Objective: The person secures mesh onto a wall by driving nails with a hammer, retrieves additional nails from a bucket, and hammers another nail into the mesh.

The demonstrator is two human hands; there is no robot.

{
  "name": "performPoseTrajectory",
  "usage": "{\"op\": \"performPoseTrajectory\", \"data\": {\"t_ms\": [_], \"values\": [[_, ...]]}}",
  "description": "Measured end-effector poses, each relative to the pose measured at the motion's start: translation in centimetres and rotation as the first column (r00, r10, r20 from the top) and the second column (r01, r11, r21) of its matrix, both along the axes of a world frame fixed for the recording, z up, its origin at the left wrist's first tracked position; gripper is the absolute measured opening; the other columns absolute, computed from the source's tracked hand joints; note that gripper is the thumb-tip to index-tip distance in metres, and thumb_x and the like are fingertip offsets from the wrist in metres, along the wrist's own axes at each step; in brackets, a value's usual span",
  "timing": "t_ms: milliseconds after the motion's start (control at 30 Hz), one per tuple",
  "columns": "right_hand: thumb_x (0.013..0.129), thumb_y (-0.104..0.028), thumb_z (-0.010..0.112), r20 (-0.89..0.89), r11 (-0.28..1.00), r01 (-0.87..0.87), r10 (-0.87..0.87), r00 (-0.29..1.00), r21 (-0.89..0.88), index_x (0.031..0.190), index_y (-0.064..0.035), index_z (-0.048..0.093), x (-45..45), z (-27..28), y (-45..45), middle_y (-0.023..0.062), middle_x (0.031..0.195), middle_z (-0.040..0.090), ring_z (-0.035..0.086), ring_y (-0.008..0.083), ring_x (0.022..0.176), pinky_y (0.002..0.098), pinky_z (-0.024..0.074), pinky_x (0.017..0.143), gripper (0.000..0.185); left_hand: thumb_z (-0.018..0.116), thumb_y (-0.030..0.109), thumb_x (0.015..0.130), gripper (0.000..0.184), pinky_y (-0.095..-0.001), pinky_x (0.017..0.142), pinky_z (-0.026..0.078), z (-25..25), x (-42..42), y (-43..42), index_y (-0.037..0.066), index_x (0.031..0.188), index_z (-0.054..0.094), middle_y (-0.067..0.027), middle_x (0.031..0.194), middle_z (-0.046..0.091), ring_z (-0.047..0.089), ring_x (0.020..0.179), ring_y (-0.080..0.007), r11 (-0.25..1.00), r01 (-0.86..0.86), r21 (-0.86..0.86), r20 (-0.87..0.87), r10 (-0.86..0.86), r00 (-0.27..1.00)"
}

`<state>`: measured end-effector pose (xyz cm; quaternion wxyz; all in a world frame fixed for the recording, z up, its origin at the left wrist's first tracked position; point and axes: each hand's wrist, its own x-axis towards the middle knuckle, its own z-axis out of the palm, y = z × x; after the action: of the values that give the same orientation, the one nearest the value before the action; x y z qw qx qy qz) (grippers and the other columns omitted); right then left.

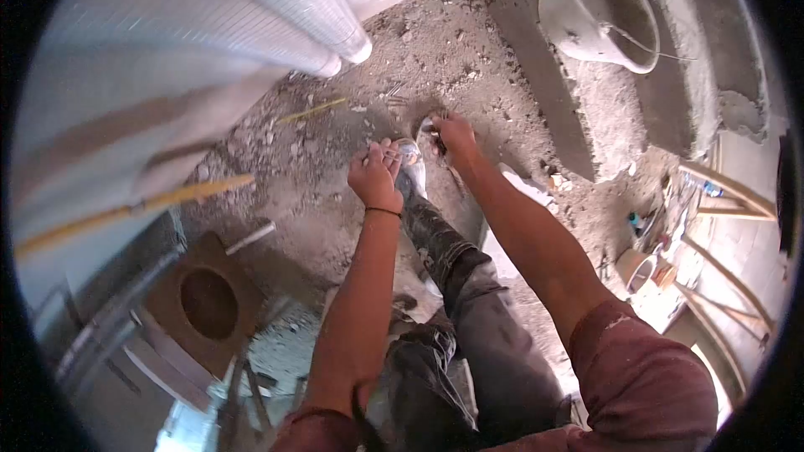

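My left hand [377,174] is low over the rubble floor, beside the dusty shoe [410,155] on my forward foot. Its fingers are bent together, and whatever they hold is too small to name. Just past the shoe's toe, my right hand [455,134] has its fingers closed around a small pale, shiny piece [426,125] whose kind I cannot make out. Dark, dirt-stained trousers [440,238] cover the leg between my two arms.
A white bucket [578,46] with a wire handle stands on concrete steps [540,75] at upper right. Clear-wrapped rolls [322,54] lean at upper left. A yellow bar [142,209] and a brown board with a round hole [239,272] lie left. Wooden frames [729,188] stand right.
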<state>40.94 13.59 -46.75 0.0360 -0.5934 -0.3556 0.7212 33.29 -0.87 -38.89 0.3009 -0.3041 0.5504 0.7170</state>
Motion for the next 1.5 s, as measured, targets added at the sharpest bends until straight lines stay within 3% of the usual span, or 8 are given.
{"op": "performPoseTrajectory", "data": {"t_ms": [167, 267, 667, 800, 1000, 1067, 1167, 1500], "values": [[0.089, -0.014, 0.075, -0.044, 0.991, 0.103, -0.107, 0.993, -0.087, 0.116, -0.0049, 0.073, -6.4, -18.0, 4.5, 0.0183, 0.099, 0.077, 0.071, 0.0253, 0.074, 0.0393, 0.0568, 0.061, 0.029, 0.062, 0.019, 0.106, 0.029, -0.0454, 0.091, 0.064, -15.2, -7.7, 4.9, -0.005, 0.122, 0.060, -0.0215, 0.123, 0.068, 0.072, 0.106, -0.0314, 0.955, 0.295, -0.035, 0.018, -0.295, 0.955], [0.084, -0.013, 0.077, 0.274, 0.570, -0.618, 0.575, 0.771, 0.542, 0.127, -0.0057, 0.068, -5.4, -28.0, 3.3, 0.0205, 0.108, 0.077, 0.075, 0.0276, 0.101, 0.0359, 0.0604, 0.078, 0.045, 0.064, 0.014, 0.105, 0.022, -0.0427, 0.082, 0.064, -19.5, -9.4, 7.3, -0.002, 0.119, 0.063, -0.0142, 0.105, 0.072, 0.072, 0.093, -0.0274, 0.944, 0.330, -0.021, 0.097, -0.326, 0.940], [0.078, -0.026, 0.090, -0.012, 0.982, 0.133, -0.133, 0.991, 0.132, 0.099, -0.0041, 0.074, -4.1, -18.6, 2.5, 0.0154, 0.081, 0.077, 0.075, 0.0205, 0.070, 0.0378, 0.0615, 0.069, 0.034, 0.064, 0.013, 0.103, 0.057, -0.0428, 0.096, 0.059, -21.3, -9.9, 7.2, -0.003, 0.153, 0.041, -0.0228, 0.133, 0.064, 0.070, 0.116, -0.0368, 0.753, 0.638, -0.162, 0.007, -0.645, 0.764], [0.091, 0.007, 0.073, -0.048, 0.974, 0.224, -0.222, 0.974, 0.031, 0.106, 0.0130, 0.063, -4.0, -16.7, 2.6, 0.0208, 0.091, 0.072, 0.077, 0.0316, 0.080, 0.0393, 0.0694, 0.067, 0.019, 0.067, 0.009, 0.100, 0.062, -0.0410, 0.098, 0.058, -19.0, -10.5, 4.1, -0.002, 0.156, 0.043, -0.0227, 0.141, 0.062, 0.069, 0.120, -0.0339, 0.365, 0.846, -0.389, -0.379, -0.900, 0.214], [0.097, 0.001, 0.067, -0.093, 0.568, -0.224, 0.475, 0.875, 0.792, 0.108, 0.0087, 0.064, -2.0, -18.1, 2.1, 0.0183, 0.104, 0.067, 0.074, 0.0364, 0.100, 0.0430, 0.0700, 0.076, 0.013, 0.076, 0.015, 0.093, 0.074, -0.0404, 0.100, 0.056, -13.2, -11.5, 5.7, -0.002, 0.157, 0.042, -0.0262, 0.147, 0.058, 0.068, 0.122, -0.0291, 0.005, 0.874, -0.487, -0.538, -0.789, -0.296], [0.096, -0.015, 0.073, -0.475, 0.925, 0.361, -0.370, 0.798, -0.116, 0.098, 0.0026, 0.067, -3.0, -9.6, 0.8, 0.0162, 0.095, 0.070, 0.075, 0.0358, 0.087, 0.0480, 0.0671, 0.075, 0.018, 0.078, 0.022, 0.093, 0.076, -0.0425, 0.103, 0.054, -13.0, -11.7, 5.6, -0.002, 0.156, 0.043, -0.0280, 0.143, 0.061, 0.068, 0.122, -0.0283, 0.038, 0.886, -0.463, -0.586, -0.762, -0.274], [0.095, -0.008, 0.069, -0.142, 0.789, 0.474, -0.560, 0.816, -0.390, 0.114, 0.0047, 0.062, -4.7, -10.0, 1.3, 0.0217, 0.106, 0.068, 0.075, 0.0415, 0.093, 0.0545, 0.0680, 0.074, 0.024, 0.077, 0.036, 0.091, 0.081, -0.0503, 0.111, 0.047, -12.7, -11.8, 4.0, -0.001, 0.155, 0.045, -0.0281, 0.154, 0.050, 0.058, 0.132, -0.0425, 0.184, 0.633, -0.752, -0.606, -0.572, -0.554], [0.093, -0.014, 0.070, 0.008, 0.902, 0.360, -0.369, 0.929, -0.239, 0.109, -0.0015, 0.069, -5.4, -8.8, -1.2, 0.0114, 0.098, 0.070, 0.070, 0.0310, 0.090, 0.0486, 0.0612, 0.076, 0.020, 0.076, 0.041, 0.091, 0.074, -0.0519, 0.117, 0.040, -14.3, -13.0, -0.2, 0.000, 0.149, 0.053, -0.0278, 0.149, 0.055, 0.050, 0.138, -0.0468, 0.262, 0.494, -0.829, -0.547, -0.565, -0.617]]}}
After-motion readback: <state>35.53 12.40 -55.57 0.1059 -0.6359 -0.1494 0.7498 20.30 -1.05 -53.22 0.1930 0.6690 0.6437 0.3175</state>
